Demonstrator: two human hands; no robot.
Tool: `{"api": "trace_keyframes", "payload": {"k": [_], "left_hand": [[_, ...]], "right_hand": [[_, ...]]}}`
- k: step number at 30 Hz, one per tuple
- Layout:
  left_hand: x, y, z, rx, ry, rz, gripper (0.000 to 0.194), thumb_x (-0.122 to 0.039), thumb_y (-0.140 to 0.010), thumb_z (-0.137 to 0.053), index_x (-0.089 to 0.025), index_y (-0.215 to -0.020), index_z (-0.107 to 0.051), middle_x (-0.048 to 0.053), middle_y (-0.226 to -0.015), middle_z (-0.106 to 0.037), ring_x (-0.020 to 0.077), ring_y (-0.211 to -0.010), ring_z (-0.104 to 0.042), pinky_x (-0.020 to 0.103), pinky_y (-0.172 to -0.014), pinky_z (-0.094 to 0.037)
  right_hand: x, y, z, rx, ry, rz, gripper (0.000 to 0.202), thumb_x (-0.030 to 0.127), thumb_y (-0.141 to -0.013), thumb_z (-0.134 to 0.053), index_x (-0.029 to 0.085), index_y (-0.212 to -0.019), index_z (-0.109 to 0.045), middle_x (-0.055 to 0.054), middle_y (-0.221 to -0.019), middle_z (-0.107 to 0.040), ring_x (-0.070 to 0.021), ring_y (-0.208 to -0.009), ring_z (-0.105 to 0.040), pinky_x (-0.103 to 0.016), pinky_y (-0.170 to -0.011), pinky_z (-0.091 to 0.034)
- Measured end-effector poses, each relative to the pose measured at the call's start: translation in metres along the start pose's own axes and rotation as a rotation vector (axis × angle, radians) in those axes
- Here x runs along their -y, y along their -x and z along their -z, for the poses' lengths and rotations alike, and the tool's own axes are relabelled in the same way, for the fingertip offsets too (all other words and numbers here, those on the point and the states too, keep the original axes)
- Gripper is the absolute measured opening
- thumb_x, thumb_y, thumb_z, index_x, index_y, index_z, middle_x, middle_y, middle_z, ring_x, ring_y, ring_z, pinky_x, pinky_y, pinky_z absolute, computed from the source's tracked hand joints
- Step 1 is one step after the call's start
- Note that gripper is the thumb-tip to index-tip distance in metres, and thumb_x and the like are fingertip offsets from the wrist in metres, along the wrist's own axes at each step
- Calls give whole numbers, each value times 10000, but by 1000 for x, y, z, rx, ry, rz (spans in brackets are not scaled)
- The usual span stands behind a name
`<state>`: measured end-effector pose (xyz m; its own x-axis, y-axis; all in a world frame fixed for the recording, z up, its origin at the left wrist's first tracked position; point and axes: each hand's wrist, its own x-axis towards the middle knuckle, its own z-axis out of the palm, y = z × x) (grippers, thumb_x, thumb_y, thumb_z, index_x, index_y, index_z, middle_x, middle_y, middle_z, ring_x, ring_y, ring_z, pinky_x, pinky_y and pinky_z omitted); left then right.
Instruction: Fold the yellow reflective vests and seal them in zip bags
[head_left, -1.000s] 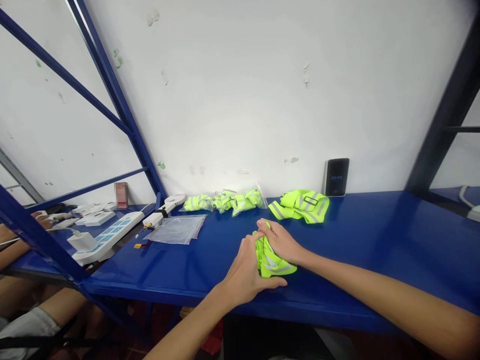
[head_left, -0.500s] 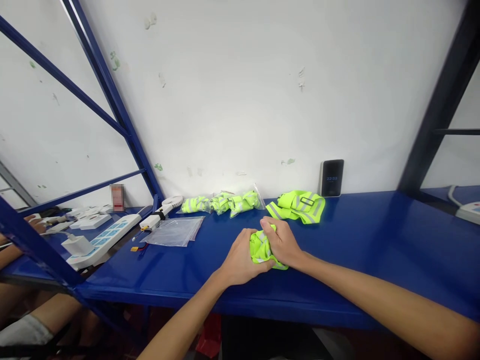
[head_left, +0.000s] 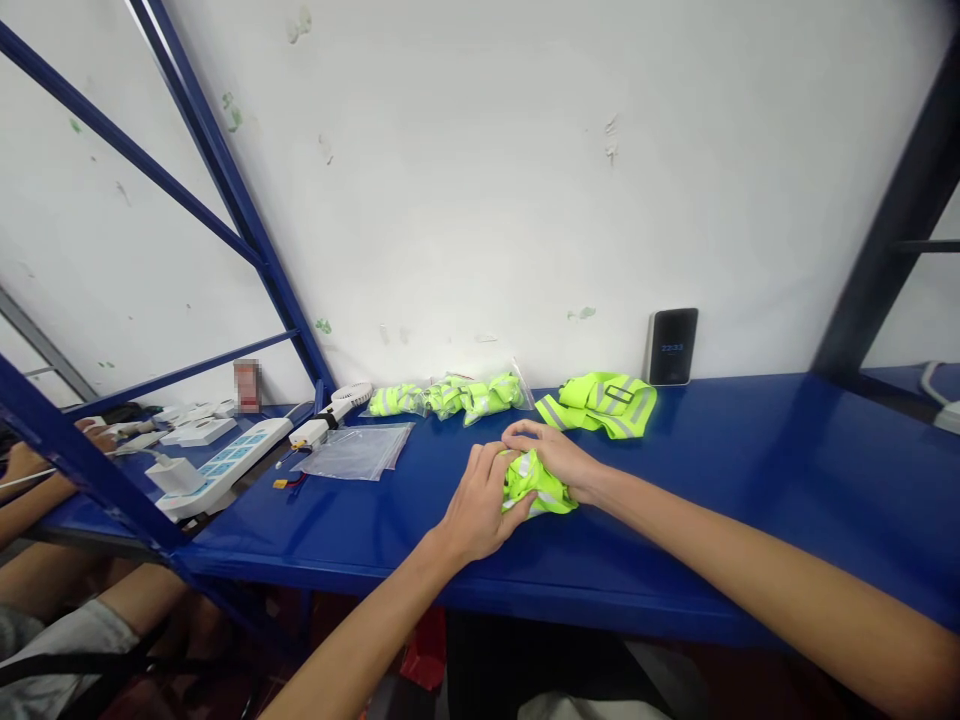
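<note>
Between my two hands, at the front of the blue table, is a bunched neon-yellow reflective strap (head_left: 541,486) with silver stripes. My left hand (head_left: 480,500) wraps it from the left, thumb across its near side. From the far right side my right hand (head_left: 553,456) closes over it, its fingertips meeting the left fingers; part of the strap is hidden under them. Just beyond lies another neon-yellow reflective strap (head_left: 600,405), loosely folded, with a dark buckle showing. Left of that, several bundled reflective straps in clear bags (head_left: 448,398) sit along the wall.
Clear plastic bags (head_left: 356,452) lie flat at left, beside a white handheld fan (head_left: 341,400) and a small wired connector (head_left: 281,483). A white power strip (head_left: 236,465) and a blue frame post (head_left: 277,290) stand further left, near another person's hand (head_left: 94,435). A phone (head_left: 673,347) leans on the wall.
My fingers have shifted on the strap: the right hand has loosened from a fist and its fingers now reach over the far side toward the left hand. The view has moved slightly.
</note>
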<state>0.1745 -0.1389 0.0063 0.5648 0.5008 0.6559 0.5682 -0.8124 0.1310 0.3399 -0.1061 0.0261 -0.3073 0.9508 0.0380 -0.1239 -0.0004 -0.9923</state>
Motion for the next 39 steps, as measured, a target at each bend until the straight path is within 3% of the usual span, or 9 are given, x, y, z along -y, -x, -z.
{"api": "trace_keyframes", "payload": {"k": [7,11,16,23,28,31,33,35,39], "left_hand": [[2,-2,0,-20,33,-43,484,-322,-879,-562,-178,-1311,-398,148,-1190,-515,250,-1036,-485,428,-911,-436],[4,0,-2,26,-54,-200,563,-318,-879,-556,-219,-1401,-370,150,-1205,-482,278,-1115,-471,453,-934,-426],[6,5,-4,12,-163,-287,569,-331,-870,-551,-231,-1410,-398,154,-1183,-468,302,-1121,-472,475,-912,-436],[4,5,-3,24,-183,-264,498,-307,-903,-512,-201,-1382,-424,157,-1133,-485,276,-1061,-475,427,-861,-452],[5,6,-1,55,-120,-205,496,-312,-922,-472,-204,-1398,-382,157,-1191,-469,271,-1087,-467,435,-889,-439],[8,7,-2,-2,-59,-133,464,-300,-925,-462,-201,-1374,-400,153,-1197,-459,264,-1090,-463,443,-910,-429],[10,7,-5,-86,-14,-39,417,-277,-933,-440,-203,-1343,-429,144,-1188,-461,252,-1084,-460,445,-925,-419],[11,5,-7,-166,30,47,364,-265,-945,-408,-206,-1298,-471,129,-1167,-475,241,-1071,-461,436,-928,-413],[7,0,-6,-281,109,203,291,-275,-969,-349,-220,-1161,-561,89,-1100,-519,220,-1031,-480,405,-904,-409]], "right_hand": [[9,-2,1,127,-148,-199,346,482,-726,-730,191,-728,-543,21,-638,-573,-134,-581,-559,-258,-557,-460],[23,-4,2,255,102,-247,301,459,-771,-690,199,-742,-541,27,-675,-543,-120,-595,-512,-229,-516,-424],[32,-9,-1,251,378,-180,333,467,-723,-722,215,-735,-505,62,-636,-446,-99,-551,-374,-216,-471,-329],[12,-6,-5,-152,479,275,558,592,-810,-555,203,-459,-363,49,-452,-333,-102,-482,-356,-261,-521,-303],[7,8,0,-312,473,343,620,623,-885,-405,199,-437,-461,-8,-447,-487,-147,-491,-489,-291,-584,-382],[9,21,7,-178,454,369,581,595,-916,-357,185,-594,-615,-31,-621,-624,-185,-650,-595,-297,-688,-438],[8,27,10,-3,428,389,416,561,-870,-499,199,-907,-699,-40,-924,-695,-222,-875,-629,-309,-804,-462],[5,30,9,109,440,449,491,496,-769,-679,234,-1180,-625,-53,-1180,-629,-251,-1077,-579,-340,-938,-437],[-2,23,-2,133,444,549,621,430,-772,-708,259,-1336,-509,-73,-1306,-531,-248,-1228,-487,-390,-1072,-341]]}}
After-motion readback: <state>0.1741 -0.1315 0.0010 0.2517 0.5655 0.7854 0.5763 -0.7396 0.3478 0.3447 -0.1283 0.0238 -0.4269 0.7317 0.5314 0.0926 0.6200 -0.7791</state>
